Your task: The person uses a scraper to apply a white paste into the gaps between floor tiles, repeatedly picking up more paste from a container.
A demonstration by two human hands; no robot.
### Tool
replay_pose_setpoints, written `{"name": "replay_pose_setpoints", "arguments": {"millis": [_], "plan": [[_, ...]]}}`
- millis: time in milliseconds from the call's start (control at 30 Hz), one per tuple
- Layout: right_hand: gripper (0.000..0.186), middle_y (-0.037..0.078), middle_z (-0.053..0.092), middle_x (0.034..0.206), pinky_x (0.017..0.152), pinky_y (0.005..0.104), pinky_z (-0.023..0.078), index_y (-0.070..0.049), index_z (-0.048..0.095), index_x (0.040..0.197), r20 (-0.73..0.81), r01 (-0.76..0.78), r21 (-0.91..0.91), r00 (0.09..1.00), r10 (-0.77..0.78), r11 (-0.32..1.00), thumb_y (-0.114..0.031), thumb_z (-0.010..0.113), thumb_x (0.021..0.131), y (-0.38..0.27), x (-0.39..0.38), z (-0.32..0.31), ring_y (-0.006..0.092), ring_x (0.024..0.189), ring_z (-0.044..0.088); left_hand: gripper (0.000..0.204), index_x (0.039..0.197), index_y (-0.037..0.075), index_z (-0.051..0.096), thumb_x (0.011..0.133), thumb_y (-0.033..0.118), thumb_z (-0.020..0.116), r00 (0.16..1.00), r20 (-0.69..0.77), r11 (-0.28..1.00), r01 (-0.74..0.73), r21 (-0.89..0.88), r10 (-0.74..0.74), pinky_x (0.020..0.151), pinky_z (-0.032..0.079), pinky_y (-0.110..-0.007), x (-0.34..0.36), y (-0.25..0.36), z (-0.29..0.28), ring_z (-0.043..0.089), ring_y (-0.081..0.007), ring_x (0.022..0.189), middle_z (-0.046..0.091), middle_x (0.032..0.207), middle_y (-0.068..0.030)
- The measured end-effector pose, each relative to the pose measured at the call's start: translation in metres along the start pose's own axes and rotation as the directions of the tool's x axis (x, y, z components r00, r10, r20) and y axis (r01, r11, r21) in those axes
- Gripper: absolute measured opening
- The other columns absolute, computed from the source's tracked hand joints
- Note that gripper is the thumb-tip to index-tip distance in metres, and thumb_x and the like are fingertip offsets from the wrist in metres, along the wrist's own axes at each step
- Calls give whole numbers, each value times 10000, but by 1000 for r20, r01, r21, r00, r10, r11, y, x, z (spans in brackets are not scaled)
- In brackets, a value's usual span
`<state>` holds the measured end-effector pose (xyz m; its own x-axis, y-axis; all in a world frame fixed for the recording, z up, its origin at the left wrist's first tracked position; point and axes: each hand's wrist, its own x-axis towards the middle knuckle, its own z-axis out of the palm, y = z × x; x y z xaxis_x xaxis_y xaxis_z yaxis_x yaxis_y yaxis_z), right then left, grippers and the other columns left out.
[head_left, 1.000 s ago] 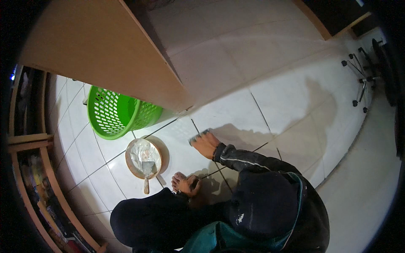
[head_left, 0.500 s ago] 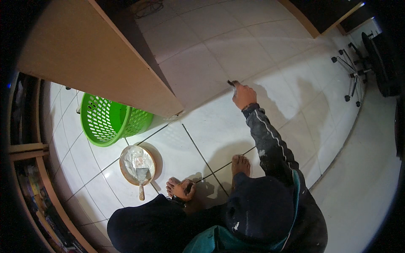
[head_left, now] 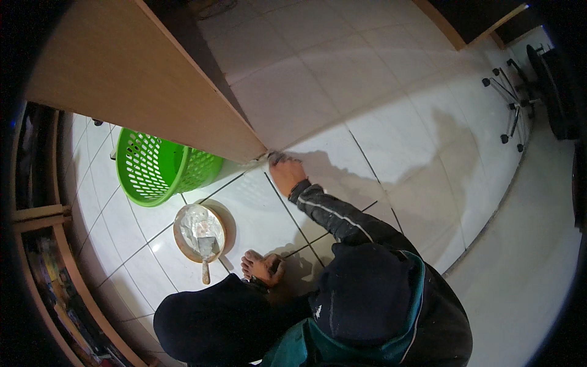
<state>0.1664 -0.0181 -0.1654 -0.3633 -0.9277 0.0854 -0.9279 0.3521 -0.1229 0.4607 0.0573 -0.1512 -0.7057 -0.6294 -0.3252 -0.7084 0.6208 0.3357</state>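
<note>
My right hand [head_left: 286, 175] reaches forward and is closed, low by the floor, beside the near corner of a tan wooden panel [head_left: 153, 92]. Something small and dark [head_left: 274, 157] sticks out at its fingertips, close to that corner; its kind is hidden by the fingers and too small to tell. Left of the hand, a round bowl [head_left: 223, 235] holds white paste. A putty knife [head_left: 206, 246] lies in it, its handle over the near rim. My left hand is out of view.
A green plastic basket [head_left: 183, 171] stands by the panel, left of my hand. White floor tiles [head_left: 342, 202] show dark joints. My bare foot [head_left: 262, 267] rests near the bowl. Shelves [head_left: 58, 257] stand at left, a wheeled chair [head_left: 553, 92] at far right.
My right hand has swung left and nearer, from the open tiles to the panel's corner, with the dark thing still in its fingers. The bowl, putty knife and basket stay put.
</note>
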Motion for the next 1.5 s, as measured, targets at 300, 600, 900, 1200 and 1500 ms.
{"name": "replay_pose_setpoints", "arguments": {"millis": [300,600,900,1200,1500], "plan": [[263,158,671,751,646,449,524,-50,641,1004,278,209,404,900,-337,890,-117,569,760,-26,-39,-24,328,704,668,390,1034,180,653,791,482,614,996,1,995,89,55,-89,923,316,-594,-6,-7,19,412,-458,1065,550,1016,-227],[300,165,671,959,794,446,518,-103,658,1068,2,-206,80,979,206,975,-107,581,778,204,50,-24,324,934,638,410,1079,203,631,807,508,590,956,266,985,152,-76,-127,970,245,-694,8,-8,24,356,-559,1153,294,1279,-410],[498,77,644,1169,990,409,452,-309,635,1195,223,-105,144,972,71,984,-1,465,842,196,121,-18,275,1134,573,427,1116,261,622,804,549,581,906,349,970,238,51,-241,1030,231,-669,12,14,-13,300,-596,1260,361,1360,-376],[302,112,685,989,791,445,524,-212,660,1113,101,-132,175,988,115,976,-181,603,818,171,44,-24,310,928,651,248,950,167,655,829,376,596,973,225,982,-15,-189,58,903,382,-584,12,3,-12,604,-393,943,676,957,-100],[397,146,664,1022,823,437,525,-239,623,1179,4,-761,-4,649,761,649,-155,616,791,369,24,-78,328,945,641,276,953,278,686,784,491,640,972,209,990,124,-68,-107,935,332,-610,10,3,-2,380,-505,1109,414,1189,-314]]}}
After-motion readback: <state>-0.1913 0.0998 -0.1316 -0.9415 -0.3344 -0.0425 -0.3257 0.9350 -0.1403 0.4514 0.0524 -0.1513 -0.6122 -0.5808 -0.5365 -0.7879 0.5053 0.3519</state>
